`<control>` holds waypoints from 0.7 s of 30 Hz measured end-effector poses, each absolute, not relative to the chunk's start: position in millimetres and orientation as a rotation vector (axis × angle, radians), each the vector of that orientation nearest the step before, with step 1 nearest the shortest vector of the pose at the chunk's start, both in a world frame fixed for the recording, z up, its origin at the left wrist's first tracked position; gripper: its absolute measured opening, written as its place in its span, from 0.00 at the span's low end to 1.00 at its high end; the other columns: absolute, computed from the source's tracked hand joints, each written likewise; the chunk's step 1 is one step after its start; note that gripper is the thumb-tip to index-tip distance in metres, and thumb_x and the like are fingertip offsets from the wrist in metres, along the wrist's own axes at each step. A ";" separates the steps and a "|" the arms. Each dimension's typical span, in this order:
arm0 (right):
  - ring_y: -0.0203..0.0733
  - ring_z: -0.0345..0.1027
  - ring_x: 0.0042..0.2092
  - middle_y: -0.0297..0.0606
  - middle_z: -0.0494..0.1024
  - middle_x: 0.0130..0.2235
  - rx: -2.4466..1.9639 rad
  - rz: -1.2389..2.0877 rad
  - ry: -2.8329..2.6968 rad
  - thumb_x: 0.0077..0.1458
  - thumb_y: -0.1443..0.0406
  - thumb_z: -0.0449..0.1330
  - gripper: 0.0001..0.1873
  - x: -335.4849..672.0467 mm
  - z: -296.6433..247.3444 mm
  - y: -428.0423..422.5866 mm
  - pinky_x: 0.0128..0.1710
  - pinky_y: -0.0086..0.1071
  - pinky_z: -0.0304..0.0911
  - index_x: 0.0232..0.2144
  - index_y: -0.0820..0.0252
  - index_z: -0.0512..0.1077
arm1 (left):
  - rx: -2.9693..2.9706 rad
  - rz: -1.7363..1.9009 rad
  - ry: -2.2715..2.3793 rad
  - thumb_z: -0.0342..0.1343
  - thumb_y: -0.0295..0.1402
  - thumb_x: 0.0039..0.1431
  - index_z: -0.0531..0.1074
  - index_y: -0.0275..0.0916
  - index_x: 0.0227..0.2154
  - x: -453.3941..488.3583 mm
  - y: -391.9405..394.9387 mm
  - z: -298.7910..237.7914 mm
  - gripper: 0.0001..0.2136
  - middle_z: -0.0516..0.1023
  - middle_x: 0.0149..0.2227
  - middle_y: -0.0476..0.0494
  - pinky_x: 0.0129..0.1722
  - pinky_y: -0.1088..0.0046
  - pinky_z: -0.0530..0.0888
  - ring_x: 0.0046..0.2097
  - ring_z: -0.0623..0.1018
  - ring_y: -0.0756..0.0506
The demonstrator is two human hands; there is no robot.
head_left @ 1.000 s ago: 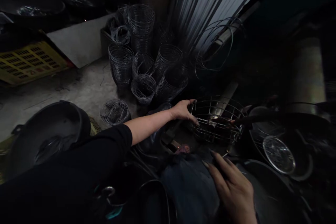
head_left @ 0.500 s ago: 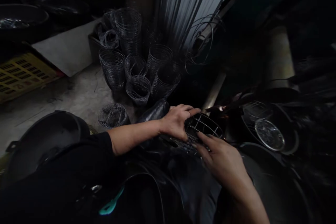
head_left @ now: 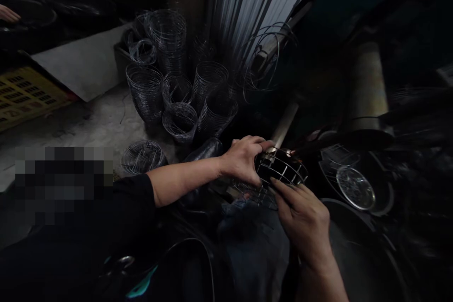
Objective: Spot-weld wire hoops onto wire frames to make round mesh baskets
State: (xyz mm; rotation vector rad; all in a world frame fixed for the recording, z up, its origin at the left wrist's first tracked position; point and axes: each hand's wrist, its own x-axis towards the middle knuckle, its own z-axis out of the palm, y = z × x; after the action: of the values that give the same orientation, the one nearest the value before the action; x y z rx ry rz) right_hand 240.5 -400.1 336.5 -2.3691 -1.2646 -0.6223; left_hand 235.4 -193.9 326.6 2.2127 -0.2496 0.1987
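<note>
A round basket of welded metal wire [head_left: 279,170] is between my hands, in front of a dark machine. My left hand [head_left: 241,158] wraps round its left side, thumb on the near side and fingers over the far rim. My right hand [head_left: 305,214] holds its near right side, the fingertips pressed on the wires. At the far rim the basket meets a copper-coloured tip [head_left: 290,153] of the machine; whether they touch I cannot tell. The lower part of the basket is in shadow.
Several stacks of wire rings [head_left: 145,89] stand on the floor at left. A yellow crate [head_left: 31,96] lies further left. A dark tub [head_left: 354,245] and a bucket [head_left: 387,198] holding wire parts are at right. Another person's hand [head_left: 9,13] shows at far left.
Both hands still hold the wire basket, which has shifted slightly to the right and shows more of its side wires. Another person's hand has come into view at the far left.
</note>
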 end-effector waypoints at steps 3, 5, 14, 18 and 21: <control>0.39 0.72 0.30 0.38 0.80 0.31 -2.379 -0.606 -1.290 0.61 0.65 0.55 0.12 255.5 341.0 -398.0 0.35 0.33 0.69 0.37 0.61 0.79 | 2.206 0.178 -0.211 0.69 0.38 0.29 0.64 0.39 0.58 247.9 -193.2 330.4 0.46 0.67 0.58 0.36 0.56 0.49 0.67 0.57 0.68 0.33; 0.38 0.71 0.29 0.39 0.80 0.31 -2.373 -0.594 -1.310 0.61 0.64 0.55 0.13 263.3 342.3 -397.0 0.33 0.32 0.68 0.37 0.62 0.79 | 2.212 0.162 -0.184 0.68 0.37 0.29 0.63 0.39 0.59 253.3 -192.2 331.2 0.46 0.67 0.58 0.36 0.56 0.50 0.68 0.58 0.68 0.33; 0.38 0.72 0.31 0.38 0.81 0.32 -2.357 -0.538 -1.204 0.61 0.62 0.57 0.12 273.6 337.3 -395.7 0.34 0.31 0.68 0.38 0.59 0.80 | 2.180 0.171 -0.192 0.68 0.37 0.28 0.66 0.37 0.57 263.3 -189.5 327.0 0.45 0.69 0.56 0.37 0.56 0.55 0.69 0.56 0.70 0.35; 0.40 0.74 0.32 0.39 0.81 0.33 -2.342 -0.599 -1.147 0.60 0.62 0.58 0.12 287.0 335.5 -392.4 0.38 0.33 0.69 0.36 0.60 0.80 | 2.212 0.156 -0.142 0.68 0.39 0.30 0.65 0.37 0.59 274.9 -188.8 331.0 0.46 0.69 0.56 0.37 0.55 0.56 0.70 0.57 0.70 0.35; 0.40 0.74 0.34 0.40 0.81 0.35 -2.286 -0.541 -1.032 0.57 0.61 0.61 0.11 288.7 333.4 -395.6 0.38 0.33 0.69 0.38 0.59 0.80 | 2.208 0.134 -0.136 0.69 0.40 0.30 0.65 0.37 0.59 281.4 -188.6 330.8 0.46 0.69 0.56 0.38 0.55 0.57 0.70 0.56 0.70 0.36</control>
State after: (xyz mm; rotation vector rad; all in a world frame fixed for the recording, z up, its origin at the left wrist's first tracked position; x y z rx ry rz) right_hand 288.7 -395.6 333.4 -2.2863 -1.0319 -0.5409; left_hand 281.4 -188.6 330.8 2.2075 -0.1359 0.1337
